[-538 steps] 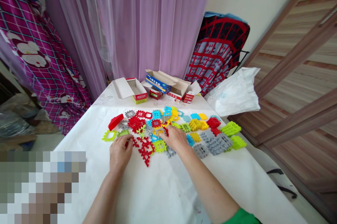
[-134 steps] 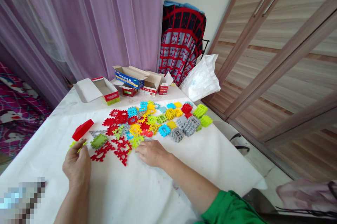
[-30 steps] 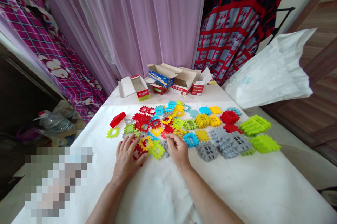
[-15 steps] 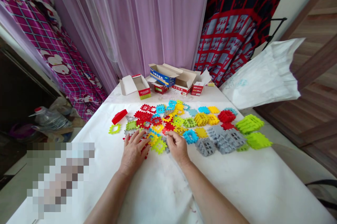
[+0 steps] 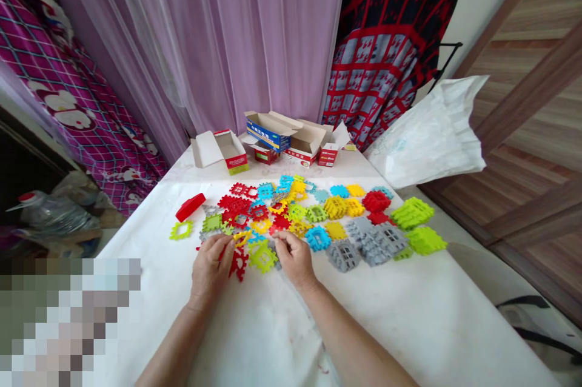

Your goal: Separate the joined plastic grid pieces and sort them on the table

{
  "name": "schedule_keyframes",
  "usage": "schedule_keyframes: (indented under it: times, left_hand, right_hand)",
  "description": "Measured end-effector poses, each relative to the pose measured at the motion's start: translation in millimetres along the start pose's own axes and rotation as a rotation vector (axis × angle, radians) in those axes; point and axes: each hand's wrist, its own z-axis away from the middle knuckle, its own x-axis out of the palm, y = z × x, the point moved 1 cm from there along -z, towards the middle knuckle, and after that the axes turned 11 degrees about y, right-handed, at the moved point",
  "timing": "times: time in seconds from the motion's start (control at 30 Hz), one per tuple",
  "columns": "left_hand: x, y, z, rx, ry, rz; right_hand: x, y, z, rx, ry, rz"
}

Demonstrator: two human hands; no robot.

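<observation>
My left hand (image 5: pixel 211 262) pinches a yellow toothed building piece (image 5: pixel 242 238) between thumb and fingers, a little above the pile. Just below it lies a red toothed piece (image 5: pixel 239 264), partly covered by the hand. My right hand (image 5: pixel 294 258) is closed, thumb against fingertips, at the near edge of the pile; whatever it may hold is hidden. Between the hands rests a lime-green window piece (image 5: pixel 262 256). Red, yellow, blue and green interlocking pieces (image 5: pixel 236 205) spread loosely beyond. Right of my right hand are a blue piece (image 5: pixel 317 238) and a grey window stack (image 5: pixel 344 255).
Sorted stacks stand at the right: grey pieces (image 5: pixel 378 241), lime-green pieces (image 5: pixel 413 213) and red pieces (image 5: pixel 376 201). Several opened cardboard boxes (image 5: pixel 271 132) line the table's back. A red block (image 5: pixel 190 207) lies at the left. A white bag (image 5: pixel 430 132) is at the right edge.
My left hand has gone from lying spread over the pieces to pinching a yellow one and lifting it. My right hand stays closed near the same pieces. The whole view has shifted slightly.
</observation>
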Motion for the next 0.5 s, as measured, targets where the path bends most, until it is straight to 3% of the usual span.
schedule_keyframes:
  times: [0.1, 0.3, 0.4, 0.5]
  left_hand:
    - [4.9, 1.7, -6.6, -0.275, -0.026, 0.063]
    - [19.4, 16.2, -10.7, -0.714, -0.125, 0.453]
    - [21.2, 20.7, -4.3, -0.802, -0.214, 0.541]
    - [18.8, 20.5, 1.7, -0.789, -0.234, 0.591]
  right_hand:
    - [-0.8, -1.1, 0.0, -0.012, 0.003, 0.008]
    - [-0.8, -4.1, 2.1, 0.005, -0.037, 0.002]
    - [-0.1, -5.6, 3.8, -0.073, -0.003, 0.051]
    - [0.3, -7.6, 6.1, -0.220, 0.026, 0.135]
